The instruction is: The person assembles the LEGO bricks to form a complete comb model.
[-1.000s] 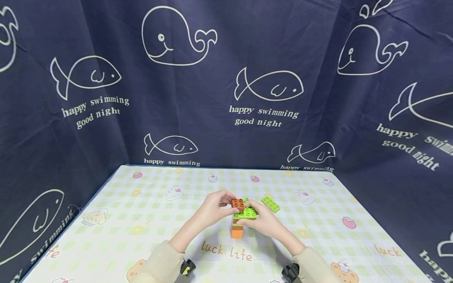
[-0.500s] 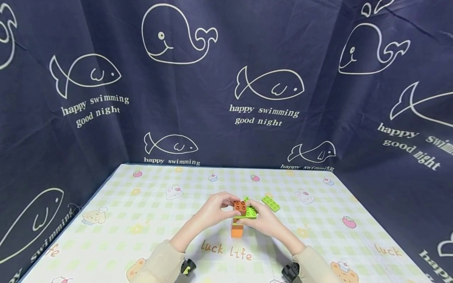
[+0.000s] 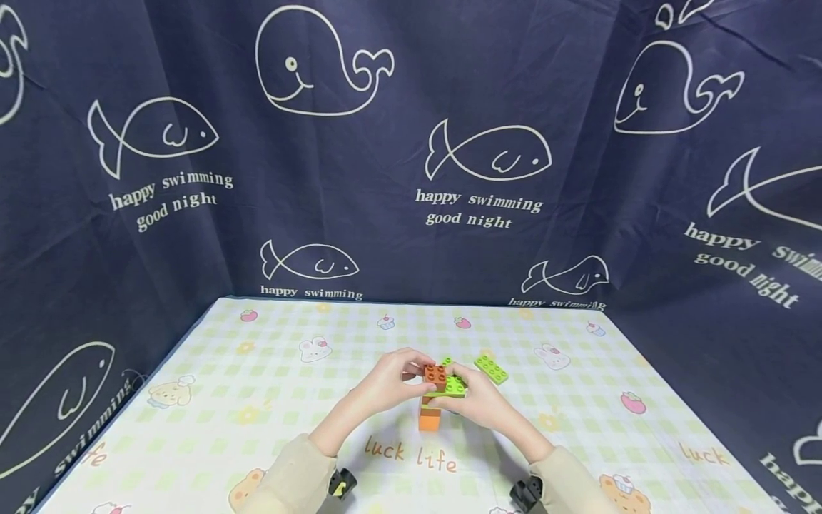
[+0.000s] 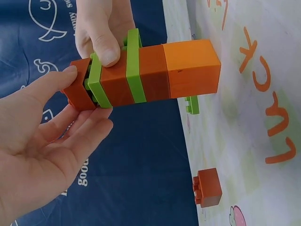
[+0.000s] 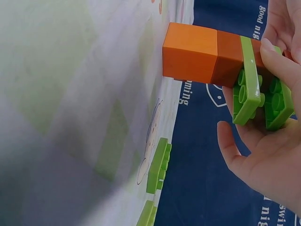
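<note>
1. In the head view, your left hand (image 3: pixel 394 382) and your right hand (image 3: pixel 478 396) meet at a tower (image 3: pixel 430 412) of toy bricks, which stands upright on the patterned tablecloth (image 3: pixel 308 428). Your left hand has the brown top brick (image 3: pixel 434 375) at its fingertips, above the upper green plate (image 3: pixel 455 386). A loose green plate (image 3: pixel 491 369) lies just behind your right hand. The dark blue curtain (image 3: pixel 398 178) with white fish and whales hangs behind the table.

2. In the left wrist view, your left thumb and fingers pinch the brown top brick from two sides. This brick is slightly tilted, and green studs show in the gap below it. Under the upper green plate follow the middle brown brick (image 4: pixel 116 84), the lower green plate (image 4: pixel 136 77), the lowest brown brick (image 4: pixel 154 73) and the orange block (image 4: pixel 194 68). Your right thumb rests on the middle brown brick. A loose brown brick (image 4: pixel 210 187) lies apart from the tower.

3. In the right wrist view, your right hand grips the tower, with the thumb in front and fingers behind; the exact contact of those fingers I cannot tell. Both plates of the tower stick out sideways, toward your right palm. Near the cloth's edge lie one green piece (image 5: pixel 159 165) and a second green piece (image 5: pixel 147 214), cut by the frame.
</note>
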Motion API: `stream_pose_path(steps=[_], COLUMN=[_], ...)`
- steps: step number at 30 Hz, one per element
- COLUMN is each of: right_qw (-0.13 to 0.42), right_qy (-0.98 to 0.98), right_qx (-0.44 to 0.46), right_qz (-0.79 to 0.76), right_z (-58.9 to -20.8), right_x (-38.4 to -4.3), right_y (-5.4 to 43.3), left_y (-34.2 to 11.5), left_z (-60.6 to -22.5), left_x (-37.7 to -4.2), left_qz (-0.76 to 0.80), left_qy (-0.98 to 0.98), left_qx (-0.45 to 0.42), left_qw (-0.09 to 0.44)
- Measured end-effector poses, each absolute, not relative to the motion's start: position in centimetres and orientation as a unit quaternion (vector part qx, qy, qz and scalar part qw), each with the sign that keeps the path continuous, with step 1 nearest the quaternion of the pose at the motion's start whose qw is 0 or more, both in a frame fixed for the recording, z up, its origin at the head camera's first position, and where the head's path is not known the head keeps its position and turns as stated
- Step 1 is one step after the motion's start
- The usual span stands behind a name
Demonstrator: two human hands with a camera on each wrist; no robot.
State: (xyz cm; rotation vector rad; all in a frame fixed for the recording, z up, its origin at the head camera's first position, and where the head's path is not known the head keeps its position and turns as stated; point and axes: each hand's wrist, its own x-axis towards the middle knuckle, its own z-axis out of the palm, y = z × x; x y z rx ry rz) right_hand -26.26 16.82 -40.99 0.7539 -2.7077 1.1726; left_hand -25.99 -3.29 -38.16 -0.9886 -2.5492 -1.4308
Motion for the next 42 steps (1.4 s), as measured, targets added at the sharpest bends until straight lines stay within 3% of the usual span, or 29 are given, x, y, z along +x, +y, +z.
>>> stream_pose_path(steps=[7,26,42], right_qw=[0.051,0.052,0.060], right_qy=[-0.885,-0.885,-0.887], right_qx=[0.254,0.250,0.257], right_qz=[0.387,0.390,0.380], right_z=[-41.0,-41.0,-41.0], right_x=[-26.2,-26.1,-26.2], right_y=[16.8,16.8,16.7], left_y=[-3.4,-2.5,-2.6], left_z=[-38.2,-38.4,-38.3], left_x=[-25.9,-26.1,-26.4], left_qz=[-0.463,-0.423,-0.430], left_qy=[-0.826,-0.847,-0.848], left_qx=[-0.321,-0.309,-0.302], left_qw=[0.024,0.088,0.065])
